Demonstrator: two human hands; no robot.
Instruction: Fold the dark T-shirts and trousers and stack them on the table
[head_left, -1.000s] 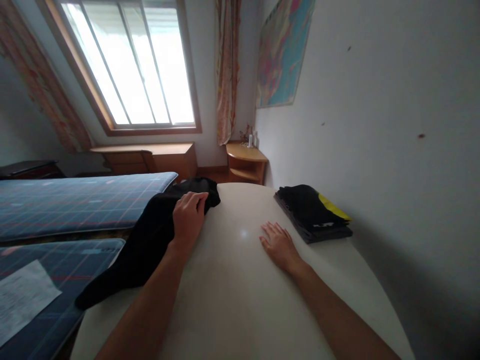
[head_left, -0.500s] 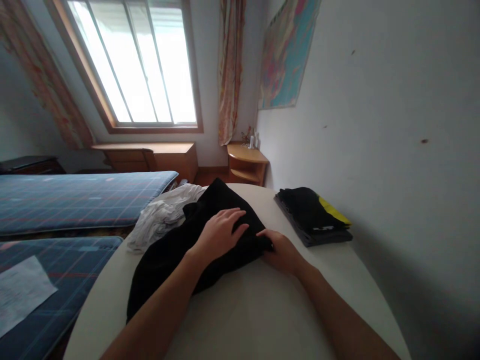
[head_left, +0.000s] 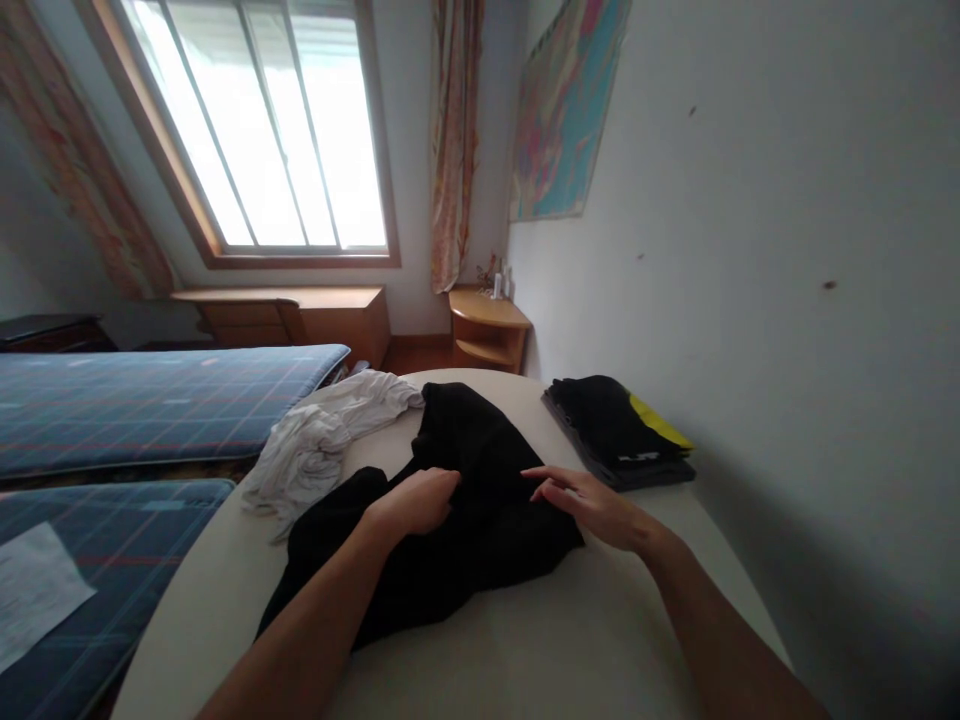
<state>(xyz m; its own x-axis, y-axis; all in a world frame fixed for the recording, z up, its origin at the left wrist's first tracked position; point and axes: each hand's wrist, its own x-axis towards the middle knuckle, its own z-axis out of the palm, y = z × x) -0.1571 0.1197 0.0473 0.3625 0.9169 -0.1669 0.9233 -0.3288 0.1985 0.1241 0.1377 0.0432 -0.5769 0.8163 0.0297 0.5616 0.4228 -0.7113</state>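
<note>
A black garment (head_left: 480,540) lies spread and creased across the white table (head_left: 585,640); its exact kind is unclear. My left hand (head_left: 421,502) is closed on the cloth near its middle, the fingertips partly hidden. Over the garment's right side, my right hand (head_left: 589,500) has its index finger stretched out and the other fingers loosely bent, with no cloth visibly gripped. Crumpled white clothing (head_left: 315,440) lies to the left of the black garment, close to its upper edge.
A folded stack of dark clothes (head_left: 615,430), with a yellow patch, sits at the table's right by the wall (head_left: 750,380). Blue plaid mattresses (head_left: 165,400) are to the left, one with a paper (head_left: 37,590) on it. A corner shelf (head_left: 487,315) stands beyond the table.
My left hand has moved down and left and closed on the cloth. My right hand has released the garment's edge and extended a finger. The garment lies flatter and nearer me.
</note>
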